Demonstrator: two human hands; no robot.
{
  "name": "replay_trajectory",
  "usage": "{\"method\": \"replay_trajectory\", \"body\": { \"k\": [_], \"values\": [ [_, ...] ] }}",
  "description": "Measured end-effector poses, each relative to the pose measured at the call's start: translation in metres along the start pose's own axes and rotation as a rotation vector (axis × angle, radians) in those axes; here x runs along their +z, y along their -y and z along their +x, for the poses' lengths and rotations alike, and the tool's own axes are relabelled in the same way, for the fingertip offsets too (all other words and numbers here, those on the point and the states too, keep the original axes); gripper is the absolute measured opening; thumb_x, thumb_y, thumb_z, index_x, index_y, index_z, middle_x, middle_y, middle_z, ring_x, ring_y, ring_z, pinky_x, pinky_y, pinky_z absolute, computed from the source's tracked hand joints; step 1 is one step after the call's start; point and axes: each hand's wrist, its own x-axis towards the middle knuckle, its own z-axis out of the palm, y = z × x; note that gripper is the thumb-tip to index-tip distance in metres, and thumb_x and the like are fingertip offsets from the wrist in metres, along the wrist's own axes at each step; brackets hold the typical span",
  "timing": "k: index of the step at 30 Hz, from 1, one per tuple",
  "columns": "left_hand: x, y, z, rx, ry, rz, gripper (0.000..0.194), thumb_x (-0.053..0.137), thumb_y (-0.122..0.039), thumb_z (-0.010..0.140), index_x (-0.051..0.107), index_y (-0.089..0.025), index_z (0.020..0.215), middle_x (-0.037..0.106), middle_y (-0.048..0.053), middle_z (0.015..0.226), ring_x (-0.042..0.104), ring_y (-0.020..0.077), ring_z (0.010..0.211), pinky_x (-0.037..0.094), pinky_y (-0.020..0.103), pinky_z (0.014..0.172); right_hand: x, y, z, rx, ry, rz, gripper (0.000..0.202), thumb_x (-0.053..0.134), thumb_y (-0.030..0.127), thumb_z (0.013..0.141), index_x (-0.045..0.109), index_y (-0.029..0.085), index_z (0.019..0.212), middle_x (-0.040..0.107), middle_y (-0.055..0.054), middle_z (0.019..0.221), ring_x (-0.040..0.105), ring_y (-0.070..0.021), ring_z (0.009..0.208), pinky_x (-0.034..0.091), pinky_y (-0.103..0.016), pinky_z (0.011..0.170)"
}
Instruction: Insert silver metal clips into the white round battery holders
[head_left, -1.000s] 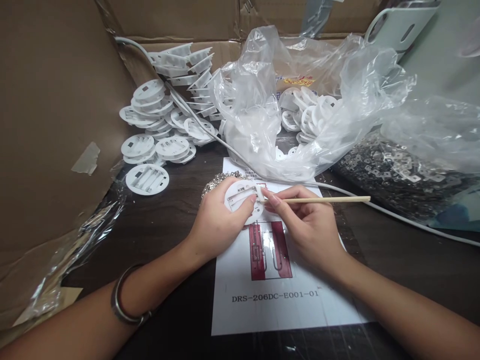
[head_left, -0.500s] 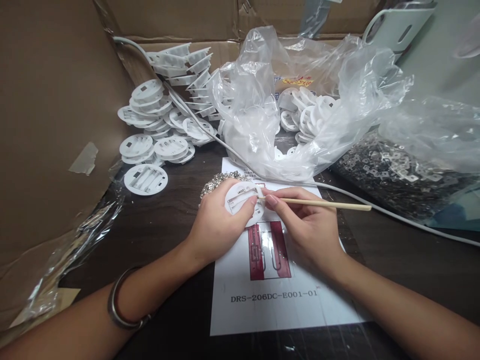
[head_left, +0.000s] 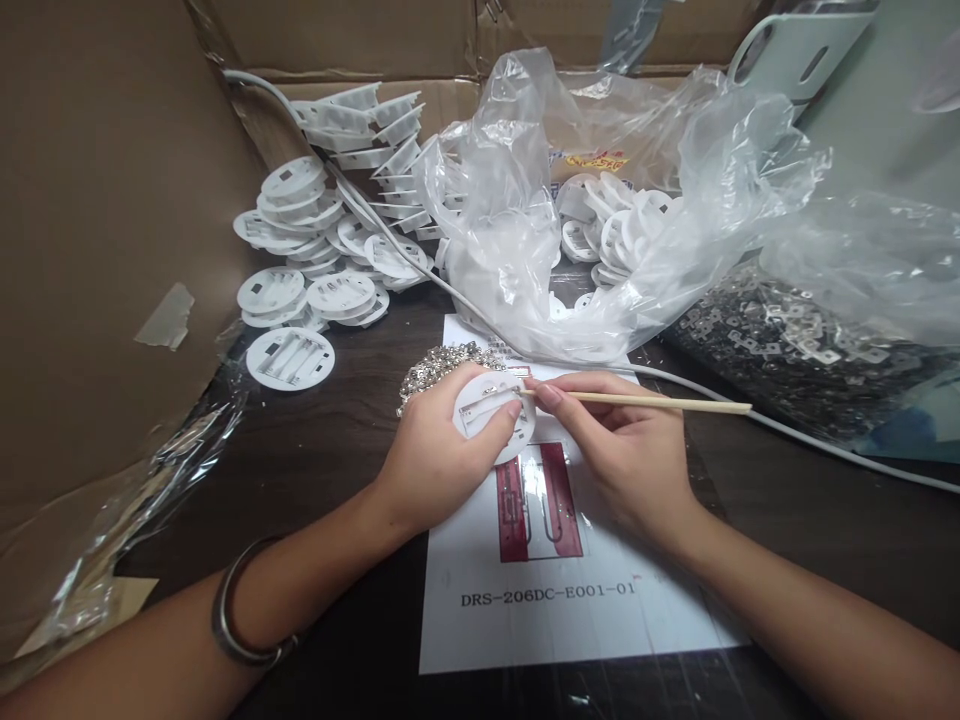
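Observation:
A round white plastic battery holder (head_left: pixel 480 415) with slots is gripped in my left hand (head_left: pixel 442 450), the thumb pressed across its face. It is held above a printed sheet (head_left: pixel 465 625). Between the thumb and fingers of my right hand (head_left: pixel 611 425) is a thin wooden stick (head_left: pixel 667 402), like a chopstick. The stick's left tip meets the holder's right edge area; whether it touches a metal part there I cannot tell. Behind my left hand lies a heap of small metal contacts (head_left: pixel 442 365).
White holders (head_left: pixel 291 358) are piled at the left and back. An open clear plastic bag (head_left: pixel 510 260) holds more of them. At the right a bag of flat metal plates (head_left: pixel 765 330) stands behind a white cable (head_left: pixel 810 445) crossing the dark table (head_left: pixel 322 450). Cardboard (head_left: pixel 97 200) walls the left.
The holder has tilted slightly and shifted a little right and down in my left hand. My right hand and the stick have moved slightly to the right.

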Motion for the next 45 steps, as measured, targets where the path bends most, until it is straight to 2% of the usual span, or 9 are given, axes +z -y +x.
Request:
{"method": "replay_trajectory", "body": {
  "k": [8, 14, 19, 25, 31, 39, 45],
  "values": [
    [-0.001, -0.001, 0.001, -0.004, -0.015, -0.043, 0.014, 0.067, -0.031, 0.080, 0.066, -0.018, 0.085, 0.068, 0.000, 0.076, 0.062, 0.0143, 0.068, 0.050, 0.022, 0.061, -0.001, 0.001, 0.001, 0.043, 0.036, 0.009, 0.006, 0.069, 0.022, 0.080, 0.072, 0.018, 0.076, 0.073, -0.003, 0.079, 0.070, -0.0157, 0.075, 0.058, -0.027, 0.065],
    [-0.001, -0.001, 0.000, 0.019, -0.020, -0.037, 0.012, 0.067, -0.029, 0.080, 0.065, -0.018, 0.082, 0.067, -0.001, 0.073, 0.061, 0.0134, 0.066, 0.048, 0.022, 0.059, 0.000, 0.000, 0.000, 0.044, 0.046, 0.007, 0.006, 0.069, 0.018, 0.080, 0.071, 0.018, 0.075, 0.072, -0.003, 0.076, 0.069, -0.0151, 0.072, 0.058, -0.024, 0.061],
    [-0.001, -0.001, 0.000, 0.043, -0.032, -0.033, 0.010, 0.067, -0.027, 0.080, 0.064, -0.018, 0.080, 0.065, -0.002, 0.072, 0.060, 0.0121, 0.066, 0.047, 0.020, 0.058, 0.000, -0.002, -0.003, -0.007, 0.056, -0.047, 0.007, 0.067, 0.018, 0.083, 0.071, 0.018, 0.077, 0.072, -0.002, 0.078, 0.069, -0.0133, 0.073, 0.057, -0.021, 0.060],
    [-0.002, -0.001, -0.002, 0.056, -0.031, -0.020, 0.010, 0.065, -0.028, 0.081, 0.063, -0.018, 0.080, 0.065, -0.001, 0.073, 0.060, 0.0129, 0.067, 0.047, 0.021, 0.059, 0.000, -0.006, -0.005, -0.138, 0.073, -0.158, 0.009, 0.064, 0.015, 0.085, 0.071, 0.019, 0.081, 0.072, -0.001, 0.082, 0.069, -0.0135, 0.079, 0.058, -0.023, 0.070],
    [-0.002, 0.000, -0.001, 0.071, -0.010, 0.007, 0.008, 0.064, -0.026, 0.082, 0.063, -0.018, 0.082, 0.066, -0.003, 0.073, 0.061, 0.0111, 0.068, 0.047, 0.019, 0.061, 0.000, -0.008, -0.006, -0.158, 0.063, -0.177, 0.011, 0.063, 0.015, 0.085, 0.071, 0.019, 0.079, 0.072, -0.001, 0.081, 0.069, -0.0133, 0.079, 0.058, -0.023, 0.074],
    [-0.002, 0.002, -0.002, 0.101, -0.001, 0.031, 0.004, 0.063, -0.020, 0.082, 0.063, -0.018, 0.085, 0.066, -0.005, 0.074, 0.060, 0.0084, 0.069, 0.046, 0.016, 0.063, 0.001, -0.010, -0.006, -0.226, 0.041, -0.196, 0.010, 0.064, 0.010, 0.084, 0.070, 0.017, 0.081, 0.072, 0.002, 0.081, 0.068, -0.0076, 0.078, 0.055, -0.013, 0.074],
    [0.000, 0.001, -0.001, 0.084, 0.012, 0.040, 0.005, 0.063, -0.021, 0.082, 0.063, -0.018, 0.086, 0.065, -0.005, 0.075, 0.060, 0.0080, 0.070, 0.046, 0.016, 0.064, 0.001, -0.009, -0.009, -0.229, 0.028, -0.238, 0.008, 0.064, 0.010, 0.084, 0.070, 0.015, 0.083, 0.072, 0.002, 0.081, 0.068, -0.0064, 0.075, 0.054, -0.011, 0.068]
  ]
}}
